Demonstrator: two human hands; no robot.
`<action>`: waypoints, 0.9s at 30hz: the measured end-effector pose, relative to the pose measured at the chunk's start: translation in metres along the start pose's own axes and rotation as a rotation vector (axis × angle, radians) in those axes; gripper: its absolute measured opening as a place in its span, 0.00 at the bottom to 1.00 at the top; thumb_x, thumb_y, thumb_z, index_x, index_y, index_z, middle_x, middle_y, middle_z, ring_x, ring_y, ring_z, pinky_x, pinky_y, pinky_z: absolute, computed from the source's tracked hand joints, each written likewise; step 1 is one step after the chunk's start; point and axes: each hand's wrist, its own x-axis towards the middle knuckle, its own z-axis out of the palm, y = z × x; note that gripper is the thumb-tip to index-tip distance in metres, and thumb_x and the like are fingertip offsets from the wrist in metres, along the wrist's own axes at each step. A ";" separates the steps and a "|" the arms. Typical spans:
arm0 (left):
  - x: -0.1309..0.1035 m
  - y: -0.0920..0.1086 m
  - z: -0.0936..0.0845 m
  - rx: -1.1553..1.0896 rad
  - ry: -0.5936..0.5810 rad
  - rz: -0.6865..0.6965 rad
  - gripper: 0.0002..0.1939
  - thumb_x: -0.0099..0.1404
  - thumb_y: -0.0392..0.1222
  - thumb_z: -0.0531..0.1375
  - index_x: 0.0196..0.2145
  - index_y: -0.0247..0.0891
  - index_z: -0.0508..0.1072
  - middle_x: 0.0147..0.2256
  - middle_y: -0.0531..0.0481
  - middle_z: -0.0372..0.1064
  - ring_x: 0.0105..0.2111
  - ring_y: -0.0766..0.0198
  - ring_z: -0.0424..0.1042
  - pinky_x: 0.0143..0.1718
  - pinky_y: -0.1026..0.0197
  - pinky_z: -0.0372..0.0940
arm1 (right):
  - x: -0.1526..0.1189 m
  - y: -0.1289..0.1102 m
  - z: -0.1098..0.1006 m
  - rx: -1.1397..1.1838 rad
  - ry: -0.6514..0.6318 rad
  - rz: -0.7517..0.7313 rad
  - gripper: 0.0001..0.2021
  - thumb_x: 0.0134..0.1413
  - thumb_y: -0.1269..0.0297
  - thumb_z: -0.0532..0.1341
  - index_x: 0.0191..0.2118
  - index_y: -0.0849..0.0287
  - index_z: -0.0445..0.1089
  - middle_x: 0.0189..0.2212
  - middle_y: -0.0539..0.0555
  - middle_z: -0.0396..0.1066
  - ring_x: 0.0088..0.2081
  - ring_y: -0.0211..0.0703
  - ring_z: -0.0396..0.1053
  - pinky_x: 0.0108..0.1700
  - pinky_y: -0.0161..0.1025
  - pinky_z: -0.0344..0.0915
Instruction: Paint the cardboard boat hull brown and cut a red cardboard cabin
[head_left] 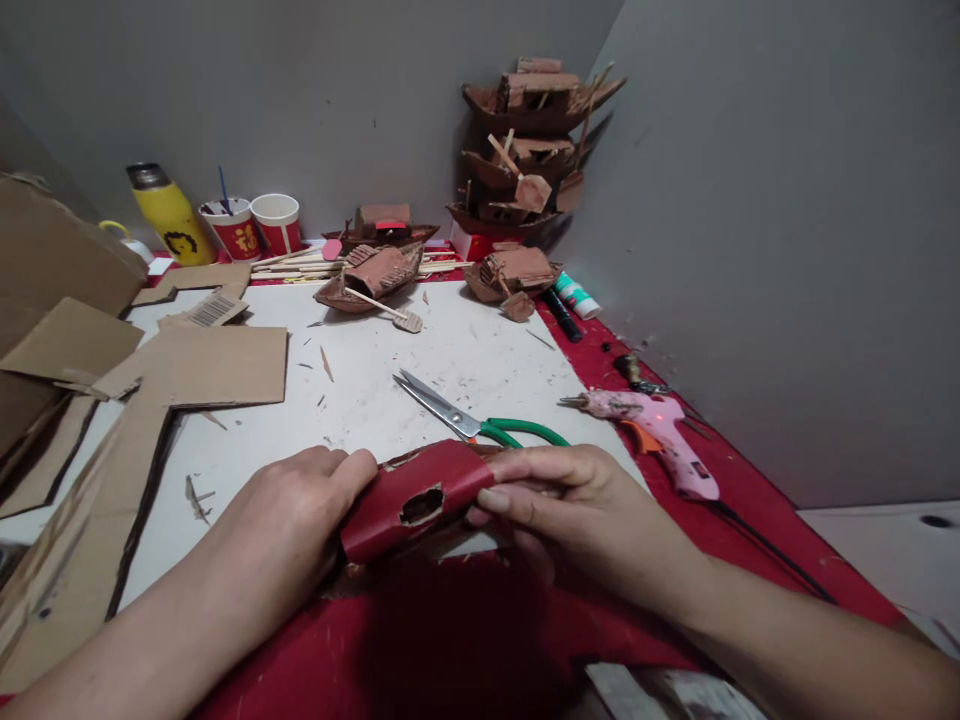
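Note:
Between my two hands is a small cardboard boat whose curved red canopy (450,480) has a ragged oval hole in its side. My left hand (304,505) wraps round its left end, thumb along the canopy's edge. At the right end, my right hand (574,500) pinches it between thumb and fingers. The hull under the canopy is mostly hidden by the canopy and my hands. Just beyond lie scissors (457,415) with green handles, blades parted slightly and pointing to the far left.
A pink glue gun (660,430) lies right on red cloth (750,560). Cut cardboard (225,365) covers the left. Behind are finished model boats (375,275), wooden sticks (300,265), paper cups (276,222), a yellow bottle (171,215), a glue stick (576,295) and a black marker (562,315).

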 end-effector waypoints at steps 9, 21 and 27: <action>-0.002 -0.002 0.007 0.099 0.043 0.010 0.09 0.57 0.28 0.53 0.31 0.41 0.64 0.27 0.52 0.66 0.26 0.61 0.66 0.26 0.62 0.55 | 0.003 -0.004 -0.013 -0.520 -0.208 -0.158 0.11 0.59 0.61 0.60 0.36 0.59 0.79 0.21 0.47 0.65 0.25 0.33 0.58 0.27 0.29 0.58; -0.006 -0.007 0.006 0.100 0.135 0.069 0.16 0.61 0.31 0.53 0.47 0.40 0.66 0.37 0.45 0.75 0.33 0.59 0.76 0.31 0.60 0.69 | 0.007 -0.004 -0.021 -0.632 -0.346 -0.311 0.14 0.61 0.74 0.54 0.42 0.55 0.76 0.28 0.47 0.73 0.28 0.33 0.66 0.30 0.27 0.62; 0.000 -0.008 0.002 0.076 0.098 0.081 0.16 0.61 0.35 0.56 0.48 0.40 0.69 0.37 0.45 0.76 0.34 0.59 0.77 0.33 0.61 0.71 | 0.005 -0.018 -0.019 -0.640 -0.342 -0.333 0.19 0.56 0.83 0.54 0.44 0.56 0.75 0.42 0.50 0.76 0.44 0.36 0.71 0.48 0.30 0.63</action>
